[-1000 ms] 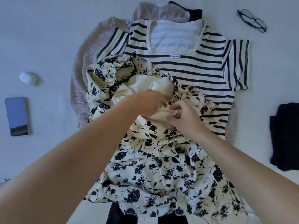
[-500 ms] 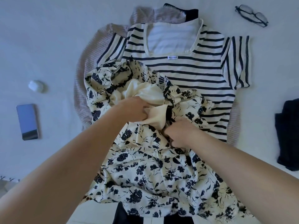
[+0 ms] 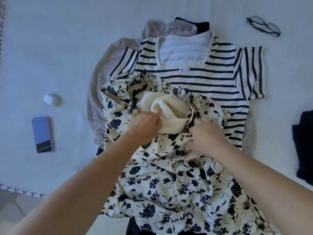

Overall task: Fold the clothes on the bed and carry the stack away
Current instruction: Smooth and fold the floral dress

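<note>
Left hand (image 3: pixel 145 123): fingers curled into the cream lining (image 3: pixel 171 109) of the floral dress (image 3: pixel 169 180), gripping it. Right hand (image 3: pixel 206 134): fingers bent down on the dress's dark-trimmed edge, pinching the cloth beside the lining. Dress lies bunched on the bed (image 3: pixel 50 48), over the lower half of a striped tee (image 3: pixel 203 77). Tee rests flat on a pale ribbed garment (image 3: pixel 100 85). Left of the pile: phone (image 3: pixel 42 134), small white case (image 3: pixel 51 99). Upper right: glasses (image 3: pixel 264 27). Right edge: dark folded cloth (image 3: pixel 304 146).
</note>
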